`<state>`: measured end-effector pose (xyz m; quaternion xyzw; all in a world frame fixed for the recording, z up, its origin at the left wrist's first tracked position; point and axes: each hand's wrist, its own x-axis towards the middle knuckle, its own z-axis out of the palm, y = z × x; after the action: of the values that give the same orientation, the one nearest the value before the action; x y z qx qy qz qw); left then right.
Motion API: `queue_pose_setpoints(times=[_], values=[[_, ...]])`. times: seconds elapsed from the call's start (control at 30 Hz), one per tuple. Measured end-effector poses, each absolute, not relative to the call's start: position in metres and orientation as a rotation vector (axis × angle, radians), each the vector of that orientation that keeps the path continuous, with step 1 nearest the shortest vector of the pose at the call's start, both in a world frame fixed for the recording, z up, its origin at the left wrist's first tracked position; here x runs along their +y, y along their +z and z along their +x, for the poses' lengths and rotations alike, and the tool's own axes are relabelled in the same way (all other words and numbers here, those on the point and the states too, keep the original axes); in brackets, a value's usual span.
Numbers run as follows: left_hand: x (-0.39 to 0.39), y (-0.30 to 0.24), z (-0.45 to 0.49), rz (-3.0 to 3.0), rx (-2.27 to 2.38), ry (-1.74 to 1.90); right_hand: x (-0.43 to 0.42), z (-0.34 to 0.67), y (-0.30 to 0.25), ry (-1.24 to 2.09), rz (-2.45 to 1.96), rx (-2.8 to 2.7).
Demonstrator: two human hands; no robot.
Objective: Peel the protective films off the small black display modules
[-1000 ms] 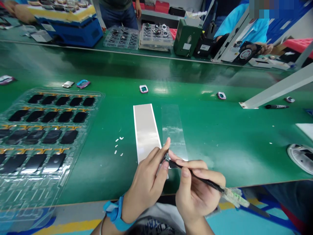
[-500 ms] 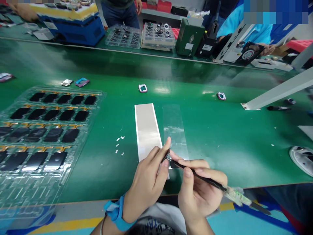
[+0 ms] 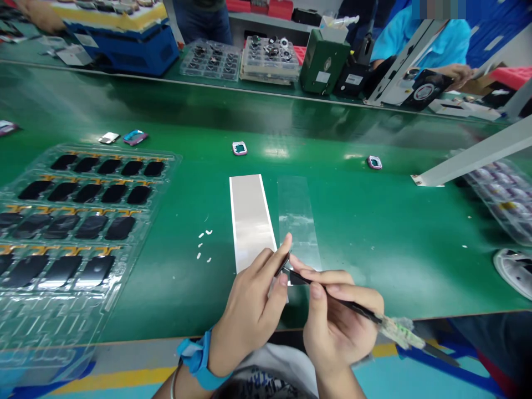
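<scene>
My left hand (image 3: 249, 316) pinches a small thin dark piece (image 3: 283, 266) between thumb and forefinger. Its exact kind is too small to tell. My right hand (image 3: 336, 324) is shut on black tweezers (image 3: 338, 299), whose tips meet that piece. A taped green grip sits on the tweezers' rear end. Both hands hover at the near ends of a silver film strip (image 3: 251, 221) and a clear film strip (image 3: 297, 221), partly hiding them. A blue wrist strap (image 3: 197, 357) circles my left wrist.
A clear blister tray (image 3: 174, 158) of black panels with gold ribbons fills the left of the green bench (image 3: 374, 249). White scraps (image 3: 203, 246) lie beside the silver strip. Small frames, a white post, and a co-worker's blue sleeve (image 3: 440, 47) stand farther off.
My hands have barely moved. The view has shifted slightly, bringing a clear tray in at the right edge. The co-worker's hand at the upper right has moved.
</scene>
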<state>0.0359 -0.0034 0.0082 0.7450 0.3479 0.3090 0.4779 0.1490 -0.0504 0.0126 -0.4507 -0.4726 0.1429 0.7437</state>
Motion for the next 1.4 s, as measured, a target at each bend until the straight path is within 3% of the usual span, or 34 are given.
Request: queue_pose_setpoints(times=[0.6, 0.77, 0.97, 1.17, 1.3, 1.4], values=[[-0.004, 0.004, 0.04, 1.943, 0.911, 0.74, -0.053, 0.149, 0.014, 0.324, -1.004, -1.073], [-0.001, 0.033, 0.029, 2.035, 1.034, 0.782, -0.047, 0.165, 0.02, 0.217, -0.983, -0.955], [0.108, 0.089, 0.0, 2.161, 1.602, 0.894, -0.029, 0.208, 0.019, 0.171, -0.997, -1.047], [0.25, 0.058, -0.004, 2.128, 1.783, 0.487, -0.029, 0.216, 0.005, 0.28, -1.029, -1.134], [0.274, 0.049, -0.008, 2.111, 1.827, 0.38, -0.028, 0.211, 0.006, 0.268, -1.058, -1.166], [0.258, 0.071, -0.038, 2.134, 1.864, 0.362, -0.03, 0.209, 0.006, 0.209, -1.075, -1.147]])
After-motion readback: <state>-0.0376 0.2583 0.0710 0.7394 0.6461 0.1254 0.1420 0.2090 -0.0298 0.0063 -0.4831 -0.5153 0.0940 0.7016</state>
